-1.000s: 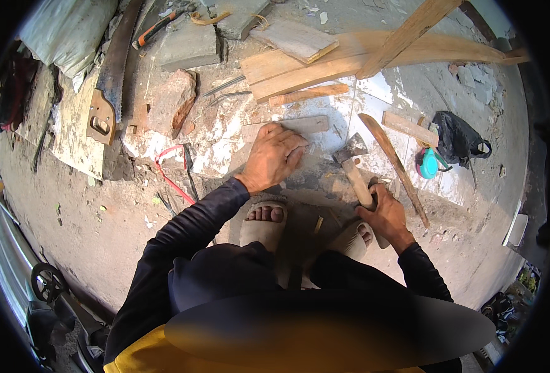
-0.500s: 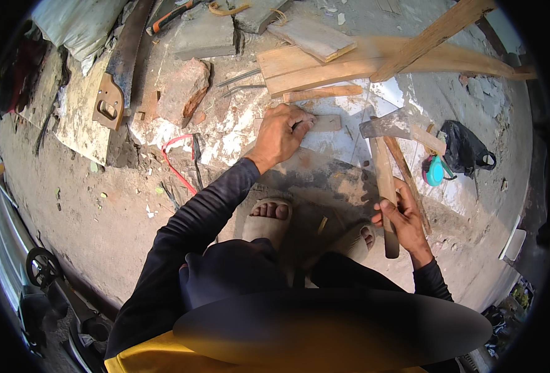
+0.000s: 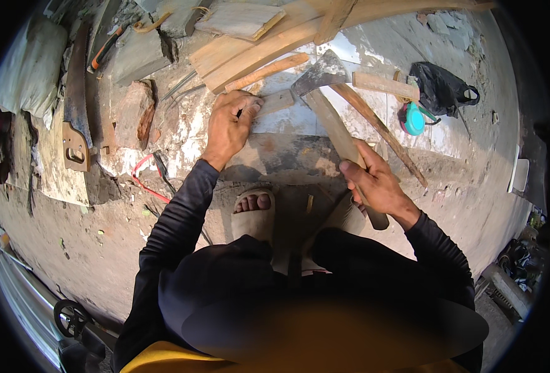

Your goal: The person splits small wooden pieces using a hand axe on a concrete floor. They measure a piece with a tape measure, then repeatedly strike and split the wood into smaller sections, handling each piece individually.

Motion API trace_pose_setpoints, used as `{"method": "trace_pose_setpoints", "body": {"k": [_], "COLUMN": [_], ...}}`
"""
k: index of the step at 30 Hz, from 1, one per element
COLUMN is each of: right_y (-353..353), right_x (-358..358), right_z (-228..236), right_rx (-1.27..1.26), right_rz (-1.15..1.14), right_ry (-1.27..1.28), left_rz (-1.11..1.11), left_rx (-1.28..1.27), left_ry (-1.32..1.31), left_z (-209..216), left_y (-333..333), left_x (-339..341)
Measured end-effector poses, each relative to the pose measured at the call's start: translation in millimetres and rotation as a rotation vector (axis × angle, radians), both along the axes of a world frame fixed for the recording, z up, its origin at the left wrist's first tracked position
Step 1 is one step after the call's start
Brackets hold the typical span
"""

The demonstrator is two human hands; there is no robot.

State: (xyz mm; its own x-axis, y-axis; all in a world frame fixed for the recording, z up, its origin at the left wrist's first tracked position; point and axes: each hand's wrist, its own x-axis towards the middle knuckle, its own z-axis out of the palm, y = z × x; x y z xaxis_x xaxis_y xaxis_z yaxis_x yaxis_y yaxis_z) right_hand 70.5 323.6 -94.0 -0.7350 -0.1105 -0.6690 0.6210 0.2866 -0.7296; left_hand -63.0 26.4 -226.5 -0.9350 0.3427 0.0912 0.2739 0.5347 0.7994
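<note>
Hatchet (image 3: 333, 118), wooden-handled: grasped by right hand (image 3: 377, 180). Short wood strip (image 3: 277, 103): held by curled left hand (image 3: 230, 127). Handsaw (image 3: 77, 102): left of a rough stone (image 3: 133, 116).

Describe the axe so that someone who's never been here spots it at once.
Start at the big wooden beam across the top, then drop down and right to the person's right hand. It grips the axe by its wooden handle. Unlike the bare stick slanting beside it, the axe carries a grey metal head.
</note>
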Motion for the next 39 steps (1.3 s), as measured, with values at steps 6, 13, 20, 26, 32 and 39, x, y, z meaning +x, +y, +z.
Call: {"method": "trace_pose_setpoints", "body": {"k": [6, 13, 20, 26, 32, 39], "right_y": [1, -2, -14, -22, -22, -23], "right_x": [-6, -7, -22, -28, -29, -26], "right_z": [0, -12, -13, -13, -19, -26], "right_rx": [0.128, 0.314, 0.426, 0.438, 0.434, 0.444], "right_rz": [0.126, 0.295, 0.413, 0.411, 0.425, 0.434], "right_ry": [0.089, 0.323, 0.306, 0.317, 0.366, 0.517], "left_rz": [-0.002, 0.005, 0.027, 0.002, 0.007, 0.029], "left_rx": [-0.029, -0.039, -0.060, -0.045, -0.062, -0.051], "left_ry": [0.090, 0.196, 0.290, 0.344, 0.321, 0.356], "left_z": [-6, -12, -13, -14, -15, -19], "left_y": [0, 1, 2, 0, -1, -1], "left_x": [1, 3, 8, 8, 9, 10]}}
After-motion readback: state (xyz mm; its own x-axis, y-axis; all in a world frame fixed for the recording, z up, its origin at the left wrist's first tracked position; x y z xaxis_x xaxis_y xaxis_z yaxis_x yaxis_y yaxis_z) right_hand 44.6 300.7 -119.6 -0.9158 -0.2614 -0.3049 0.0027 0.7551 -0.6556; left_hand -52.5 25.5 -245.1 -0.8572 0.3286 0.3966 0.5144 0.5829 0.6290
